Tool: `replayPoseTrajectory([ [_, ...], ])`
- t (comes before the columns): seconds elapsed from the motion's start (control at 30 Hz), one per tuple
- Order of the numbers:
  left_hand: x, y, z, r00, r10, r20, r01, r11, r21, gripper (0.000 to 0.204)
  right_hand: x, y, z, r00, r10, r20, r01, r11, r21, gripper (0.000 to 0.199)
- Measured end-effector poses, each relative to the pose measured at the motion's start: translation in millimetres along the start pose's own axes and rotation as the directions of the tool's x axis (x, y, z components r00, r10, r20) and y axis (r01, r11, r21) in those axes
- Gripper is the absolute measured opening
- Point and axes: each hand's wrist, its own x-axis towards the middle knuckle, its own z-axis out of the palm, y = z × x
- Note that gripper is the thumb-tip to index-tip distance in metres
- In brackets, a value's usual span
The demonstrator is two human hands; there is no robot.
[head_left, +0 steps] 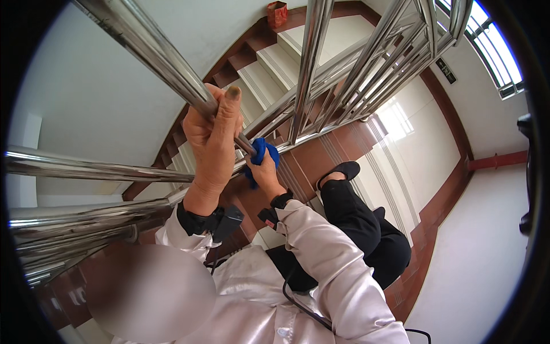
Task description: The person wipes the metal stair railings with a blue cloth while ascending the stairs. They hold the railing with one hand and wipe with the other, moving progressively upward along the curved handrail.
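My left hand (209, 143) is wrapped round an upright stainless steel railing post (163, 62), its thumb lying along the metal. Lower on that post, my right hand (266, 172) presses a bunched blue cloth (261, 147) around it, close to the bottom rail. The fingers of the right hand are partly hidden by the cloth and the post. A black band with a small box (228, 223) sits on my left wrist, and another black band (281, 199) is on the right.
Beyond the railing, pale stairs (260, 80) with brown edging run along the wall. More metal posts (312, 63) stand to the right, and thick rails (86, 166) lie at left. My shoe (346, 168) rests on the stairs. A red bag (277, 14) stands far off.
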Motion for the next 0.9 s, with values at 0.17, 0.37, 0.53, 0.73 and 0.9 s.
replayPoseTrajectory([
  [0.17, -1.6, -9.4, -6.8, 1.000, 0.026, 0.005, -0.026, 0.999, -0.042, 0.023, -2.1, -22.6, 3.1, 0.965, 0.260, 0.018, -0.260, 0.962, 0.081, 0.038],
  [0.37, -1.8, -9.8, -1.7, 0.998, 0.051, -0.032, -0.052, 0.998, -0.035, 0.021, 0.9, 8.6, 11.2, 0.990, 0.027, -0.136, -0.063, 0.961, -0.269, 0.040],
  [0.53, -2.8, -9.3, -3.7, 0.998, 0.054, -0.017, -0.052, 0.996, 0.075, 0.025, 11.0, 13.4, -15.9, 0.993, -0.020, 0.113, 0.056, 0.942, -0.332, 0.048],
  [0.73, -2.4, -11.9, -4.0, 0.997, 0.074, -0.007, -0.074, 0.997, 0.007, 0.020, 21.6, -24.5, -38.2, 0.972, 0.050, 0.229, -0.009, 0.984, -0.177, 0.046],
  [0.9, -3.5, -15.9, -11.5, 0.996, 0.089, -0.016, -0.089, 0.996, 0.033, 0.019, 24.5, -92.5, -56.1, 0.876, 0.127, 0.465, -0.136, 0.991, -0.014, 0.058],
])
